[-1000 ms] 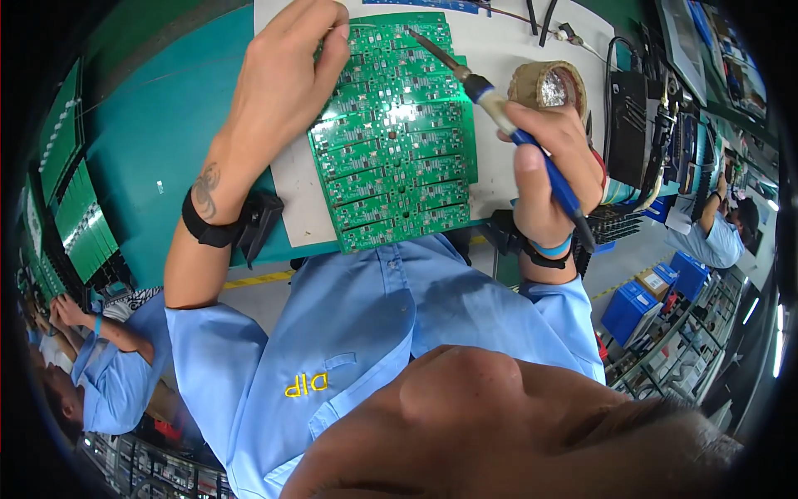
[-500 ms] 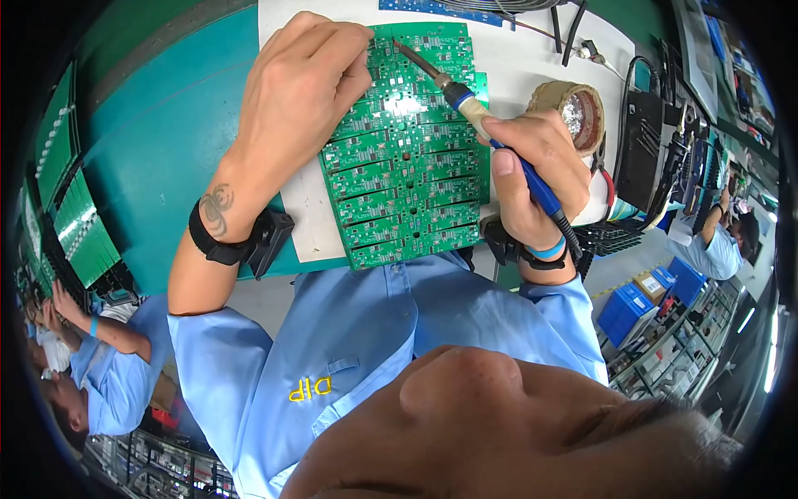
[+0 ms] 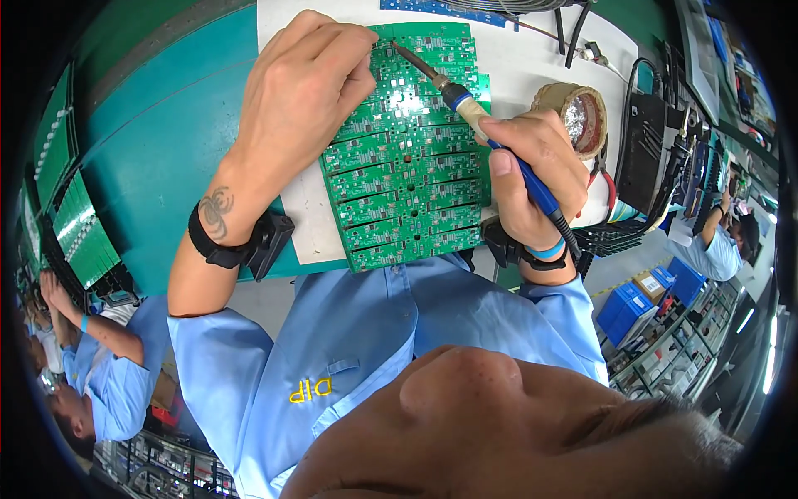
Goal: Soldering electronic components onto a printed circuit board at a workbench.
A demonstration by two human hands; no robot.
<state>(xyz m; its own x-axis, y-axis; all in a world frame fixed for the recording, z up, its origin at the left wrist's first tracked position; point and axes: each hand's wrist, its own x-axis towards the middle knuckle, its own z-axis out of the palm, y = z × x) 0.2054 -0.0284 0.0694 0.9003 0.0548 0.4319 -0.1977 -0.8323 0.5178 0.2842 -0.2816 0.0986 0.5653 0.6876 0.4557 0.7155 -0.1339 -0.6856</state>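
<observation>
A green panel of circuit boards with rows of small parts lies before me, its near edge by my shirt. My right hand wraps round the blue handle of a soldering iron. The iron slants up and left, and its tip is at the panel's far left part. Beside that tip, my left hand is closed in a pinch over the panel's far left corner. Whatever it pinches, if anything, is too small or hidden to make out. Another green board peeks out beneath the panel's right side.
To the right stand a brown ring-shaped holder with shiny silver inside, red-handled pliers and a black device. Black cables and a blue perforated strip lie at the far edge. Co-workers sit at left and right.
My left fingertips have crept slightly right, toward the iron's tip. The iron has barely shifted. At the left, the co-worker's hands have moved up.
</observation>
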